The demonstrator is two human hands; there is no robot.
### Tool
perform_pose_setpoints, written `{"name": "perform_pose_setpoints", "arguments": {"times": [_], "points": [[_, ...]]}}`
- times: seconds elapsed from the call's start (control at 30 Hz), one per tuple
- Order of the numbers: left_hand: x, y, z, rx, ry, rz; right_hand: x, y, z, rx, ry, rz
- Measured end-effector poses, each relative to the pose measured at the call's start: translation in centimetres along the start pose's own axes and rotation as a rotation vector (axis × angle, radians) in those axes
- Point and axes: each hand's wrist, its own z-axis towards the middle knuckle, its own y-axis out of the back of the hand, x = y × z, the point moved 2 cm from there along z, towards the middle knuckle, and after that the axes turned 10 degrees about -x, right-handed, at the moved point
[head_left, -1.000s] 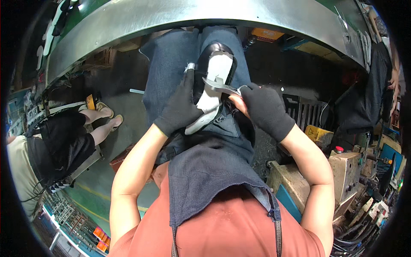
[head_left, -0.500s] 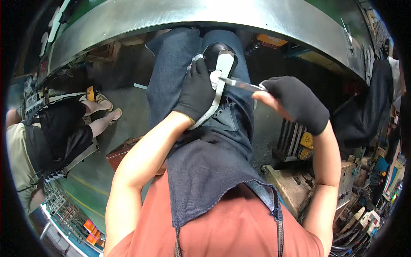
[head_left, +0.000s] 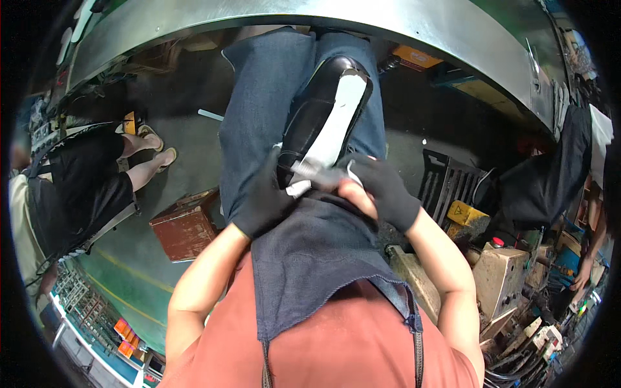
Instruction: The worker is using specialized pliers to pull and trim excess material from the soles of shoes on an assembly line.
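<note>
A black leather shoe (head_left: pixel 309 125) with a long white sole piece (head_left: pixel 347 100) facing up lies along my lap, its rounded end away from me. My gloved left hand (head_left: pixel 264 204) is closed at the shoe's near end, beside a small white bit (head_left: pixel 299 188). Its fingertips are blurred, so I cannot tell how firmly it grips. My gloved right hand (head_left: pixel 385 193), thumb bare, holds a narrow metal blade-like tool (head_left: pixel 318 173) pointing left across the near end of the shoe. The tool is smeared by motion and its exact kind is unclear.
A metal workbench edge (head_left: pixel 284 11) curves beyond my knees. To the left are a brown box (head_left: pixel 185 226) and a seated person (head_left: pixel 87 187). On the right stand a black crate (head_left: pixel 446 181), a machine housing (head_left: pixel 498 278) and hanging dark cloth (head_left: pixel 543 174). Another person's arm (head_left: pixel 587 249) shows at far right.
Both hands have moved toward my body, from the middle of the shoe to its near end. The tool came along in my right hand. More of the black shoe is uncovered.
</note>
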Motion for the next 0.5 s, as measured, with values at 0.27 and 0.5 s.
{"name": "perform_pose_setpoints", "arguments": {"times": [0.27, 0.5], "points": [[-11.0, 14.0, 0.2, -0.259, -0.031, 0.217, -1.1, 4.5, -6.3, 0.01, -0.648, 0.032], [-7.9, 0.9, 11.6, -0.366, -0.306, -0.011, 0.6, 3.6, -3.2, -0.002, -0.614, 0.11]]}}
